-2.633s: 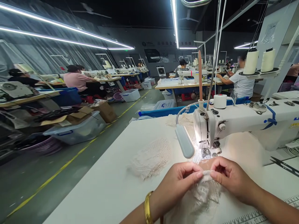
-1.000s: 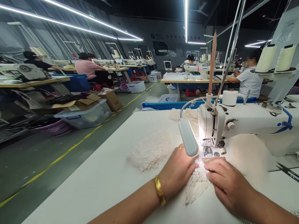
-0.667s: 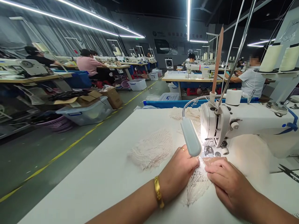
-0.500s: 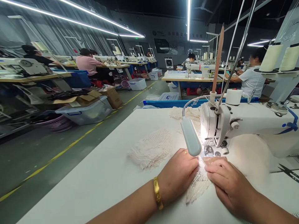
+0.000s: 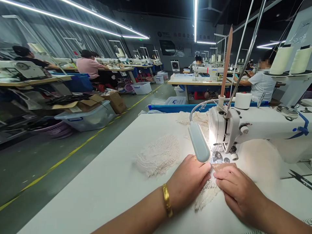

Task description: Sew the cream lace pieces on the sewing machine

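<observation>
A small piece of cream lace [image 5: 207, 195] lies before the needle of a white sewing machine [image 5: 263, 123]. My left hand [image 5: 188, 178], with a gold bangle at the wrist, is closed, its thumb and fingers pinching the lace's left edge near the presser foot [image 5: 216, 157]. Curled fingers of my right hand [image 5: 240, 188] press on the lace's right side. Just beyond those fingertips sits a flat brown piece [image 5: 223, 166], partly covered by them. A grey lamp head [image 5: 199, 143] lights the needle area and hides part of it.
Another lace piece [image 5: 158, 156] lies left on the white table [image 5: 97, 195], with more lace [image 5: 185, 117] at the back. Black thread snips [image 5: 301, 178] rest at right. A brown pencil [image 5: 227, 61] stands upright on the machine. Co-workers sit at machines beyond.
My left hand has shifted slightly right and forward toward the presser foot, and the lace under it has moved a little. The right hand stays almost in place.
</observation>
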Motion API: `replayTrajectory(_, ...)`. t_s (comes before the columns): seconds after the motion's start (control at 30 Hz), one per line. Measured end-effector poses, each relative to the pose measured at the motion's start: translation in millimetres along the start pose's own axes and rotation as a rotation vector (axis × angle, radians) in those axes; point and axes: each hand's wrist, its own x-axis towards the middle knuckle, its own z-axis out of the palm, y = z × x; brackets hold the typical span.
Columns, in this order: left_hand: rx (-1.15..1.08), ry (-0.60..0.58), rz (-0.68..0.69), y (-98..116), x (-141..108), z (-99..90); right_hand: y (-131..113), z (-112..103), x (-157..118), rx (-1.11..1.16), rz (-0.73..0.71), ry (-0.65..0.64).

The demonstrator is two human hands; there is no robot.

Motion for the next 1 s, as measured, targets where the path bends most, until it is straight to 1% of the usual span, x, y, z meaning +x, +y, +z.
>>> replayTrajectory(0.2, 0.046, 0.085, 0.1, -3, 0, 3.3, 0, 0, 1, -0.003, -0.005, 0.024)
replayTrajectory(0.3, 0.014, 0.107, 0.138, -4, 0, 2.8, -1, 0, 2, -0.007, -0.002, 0.028)
replayTrajectory(0.53, -0.027, 0.141, 0.147, -11, -3, 6.2, -2, -1, 3, -0.004, -0.001, 0.022)
replayTrajectory(0.73, -0.021, 0.166, 0.181, -10, -3, 7.1, -2, 0, 3, -0.004, -0.002, 0.038)
replayTrajectory(0.9, 0.002, 0.154, 0.165, -9, -2, 6.5, -1, 1, 1, 0.001, 0.006, 0.024)
replayTrajectory(1.0, 0.004, 0.079, 0.136, -7, -1, 4.2, 0, 2, 0, -0.008, 0.005, 0.022)
